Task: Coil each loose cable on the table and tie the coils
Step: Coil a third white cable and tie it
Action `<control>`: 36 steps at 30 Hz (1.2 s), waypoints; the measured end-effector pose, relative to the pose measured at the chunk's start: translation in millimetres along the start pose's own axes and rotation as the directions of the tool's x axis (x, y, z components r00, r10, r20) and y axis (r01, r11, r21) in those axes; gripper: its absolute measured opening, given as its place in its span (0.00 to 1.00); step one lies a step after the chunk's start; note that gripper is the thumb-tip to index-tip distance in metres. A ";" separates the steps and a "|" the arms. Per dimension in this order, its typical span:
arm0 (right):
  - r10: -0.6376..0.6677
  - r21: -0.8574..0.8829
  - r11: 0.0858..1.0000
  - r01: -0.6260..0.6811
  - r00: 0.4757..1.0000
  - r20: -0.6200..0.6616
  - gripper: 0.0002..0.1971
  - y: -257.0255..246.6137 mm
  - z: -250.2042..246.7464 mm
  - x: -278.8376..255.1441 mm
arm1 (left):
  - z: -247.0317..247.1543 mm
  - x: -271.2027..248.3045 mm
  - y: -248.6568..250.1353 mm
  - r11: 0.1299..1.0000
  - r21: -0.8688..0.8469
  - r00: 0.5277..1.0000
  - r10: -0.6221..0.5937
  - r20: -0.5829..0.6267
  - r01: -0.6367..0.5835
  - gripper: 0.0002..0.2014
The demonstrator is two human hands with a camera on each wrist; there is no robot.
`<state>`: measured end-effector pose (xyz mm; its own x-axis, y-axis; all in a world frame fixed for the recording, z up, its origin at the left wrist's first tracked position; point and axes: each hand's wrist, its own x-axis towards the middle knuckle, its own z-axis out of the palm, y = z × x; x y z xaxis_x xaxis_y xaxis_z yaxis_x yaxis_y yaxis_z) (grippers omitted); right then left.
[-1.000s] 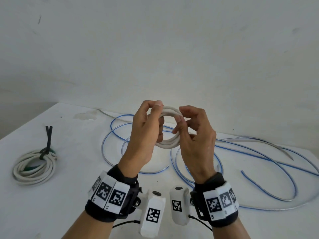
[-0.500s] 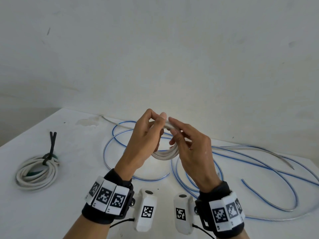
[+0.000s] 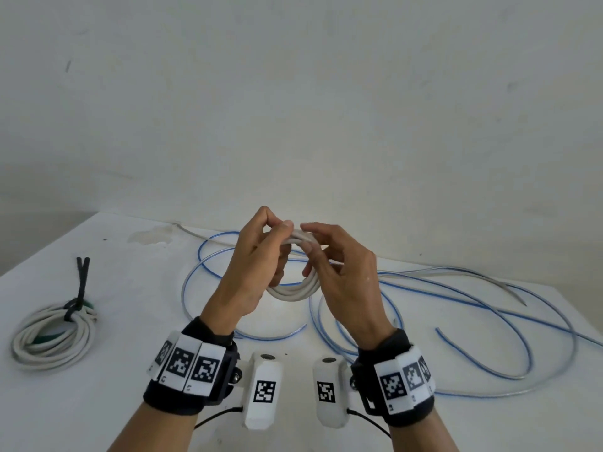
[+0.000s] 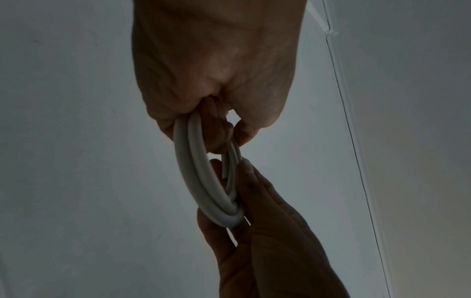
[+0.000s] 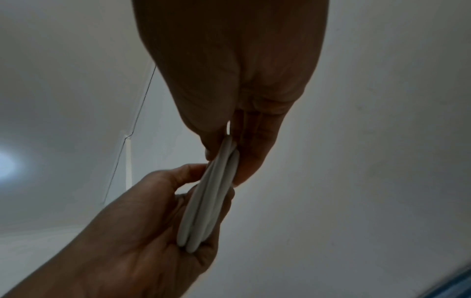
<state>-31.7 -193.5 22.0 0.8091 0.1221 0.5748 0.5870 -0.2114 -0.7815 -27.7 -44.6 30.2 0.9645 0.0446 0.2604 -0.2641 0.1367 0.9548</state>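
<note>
Above the middle of the table (image 3: 137, 412), a small white coil (image 3: 293, 290) hangs between two hands. The left hand (image 3: 251, 265) pinches its top strands; the right hand (image 3: 339, 272), whose fingers were curled over the loops a second ago, now lies flatter along them, fingers only loosely bent, steadying. Both hands have sunk a little. I'd judge the coil formed but untied. Behind, the blue cable (image 3: 489, 324) sprawls loose; far left sits a tied white coil (image 3: 52, 334).
</note>
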 end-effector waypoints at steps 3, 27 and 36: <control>0.051 0.010 0.999 -0.051 0.998 0.040 0.03 -0.6 -9.2 5.8 | 4.1 0.5 1.1 0.997 -0.049 0.998 -0.063 0.023 0.064 0.18; 0.628 -0.806 -0.041 -0.590 0.613 -0.481 0.19 -5.7 -303.5 -149.4 | 181.7 -72.0 21.6 0.962 0.151 0.880 -0.270 0.390 0.228 0.15; 0.582 -0.786 -0.257 -0.562 0.560 -0.590 0.13 9.5 -311.6 -207.7 | 195.8 -90.1 4.1 0.948 0.157 0.854 -0.318 0.413 0.277 0.14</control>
<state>-202.3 -523.0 -29.1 0.7790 -0.6269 0.0104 -0.6260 -0.7768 0.0692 -114.3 -241.8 38.8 0.9101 -0.4139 -0.0217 0.0177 -0.0135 0.9998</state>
